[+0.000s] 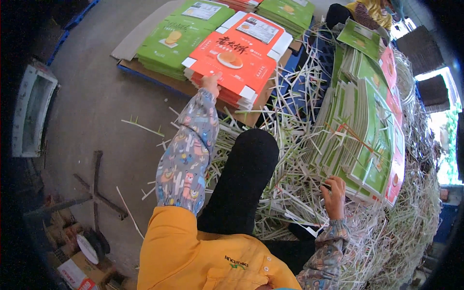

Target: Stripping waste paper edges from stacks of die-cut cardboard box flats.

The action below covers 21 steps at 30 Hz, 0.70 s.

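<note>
My left hand (211, 85) reaches forward and rests on the near left corner of a stack of red printed flat carton sheets (256, 60). Its fingers lie along the edge, and part of them is hard to make out. The sheets lie flat, with white flaps at the corners. My right hand (334, 197) is at the lower right, fingers bent but apart, with nothing in it. It is just below the near end of a leaning row of green carton sheets (338, 125) stood on edge, with a green sheet facing outward.
Stacks of green sheets (181, 36) lie left of and behind the red stack on a blue pallet (159, 83). Paper offcuts (290, 193) cover the floor around my legs and heap up at right. Another person (377, 14) sits far right. A dark cross-shaped stand (94, 195) is at left.
</note>
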Each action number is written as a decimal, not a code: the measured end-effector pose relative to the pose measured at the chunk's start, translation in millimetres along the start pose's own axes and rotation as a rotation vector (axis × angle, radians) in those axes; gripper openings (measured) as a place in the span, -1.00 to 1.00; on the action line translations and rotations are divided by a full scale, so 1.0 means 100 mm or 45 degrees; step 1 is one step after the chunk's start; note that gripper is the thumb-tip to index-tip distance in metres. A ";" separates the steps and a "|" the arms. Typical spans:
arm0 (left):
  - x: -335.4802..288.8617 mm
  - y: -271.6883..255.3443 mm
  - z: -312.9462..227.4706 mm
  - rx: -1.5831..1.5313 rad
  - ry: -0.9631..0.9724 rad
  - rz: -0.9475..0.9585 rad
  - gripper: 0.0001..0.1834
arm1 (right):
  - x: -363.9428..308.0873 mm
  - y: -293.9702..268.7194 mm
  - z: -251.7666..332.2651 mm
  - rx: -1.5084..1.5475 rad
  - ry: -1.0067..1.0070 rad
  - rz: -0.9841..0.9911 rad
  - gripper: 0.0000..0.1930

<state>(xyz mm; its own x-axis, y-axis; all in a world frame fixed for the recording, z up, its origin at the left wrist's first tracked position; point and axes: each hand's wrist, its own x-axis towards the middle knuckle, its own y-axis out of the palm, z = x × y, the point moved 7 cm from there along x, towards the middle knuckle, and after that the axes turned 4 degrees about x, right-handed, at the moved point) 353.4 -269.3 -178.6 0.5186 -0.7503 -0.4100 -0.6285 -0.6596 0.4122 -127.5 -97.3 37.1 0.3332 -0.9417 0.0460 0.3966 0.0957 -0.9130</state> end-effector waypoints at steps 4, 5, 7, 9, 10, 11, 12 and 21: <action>-0.14 0.05 0.01 -0.032 -0.082 -0.027 -0.63 | 0.02 0.11 0.00 0.038 -0.005 0.030 -0.81; -0.17 0.10 0.02 -0.028 -0.107 0.042 -0.62 | 0.02 0.13 0.01 0.046 -0.034 0.028 -0.81; -0.23 0.09 0.05 -0.023 -0.122 0.024 -0.59 | -0.01 0.15 0.00 0.052 -0.051 0.021 -0.81; -0.26 0.06 0.03 0.103 -0.037 0.009 -0.70 | -0.07 0.17 -0.06 0.082 0.002 0.038 -0.81; -0.26 0.07 0.03 0.110 -0.038 0.048 -0.63 | -0.12 0.19 -0.11 0.061 0.047 0.071 -0.81; -0.27 0.05 0.03 0.154 -0.001 0.054 -0.57 | -0.16 0.18 -0.15 0.058 0.057 0.051 -0.81; -0.25 -0.02 0.08 0.240 -0.123 -0.015 -0.53 | -0.20 0.18 -0.16 0.093 0.015 0.044 -0.81; -0.58 0.37 -0.13 0.854 0.173 0.104 -0.89 | -0.89 -0.56 -1.11 0.095 0.336 -0.646 -0.77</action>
<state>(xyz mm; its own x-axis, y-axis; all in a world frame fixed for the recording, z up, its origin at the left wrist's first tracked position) 307.4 -250.3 -129.0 0.4949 -0.8241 -0.2755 -0.8688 -0.4638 -0.1733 -274.7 -55.0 39.4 -0.1353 -0.9234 0.3592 0.5134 -0.3755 -0.7717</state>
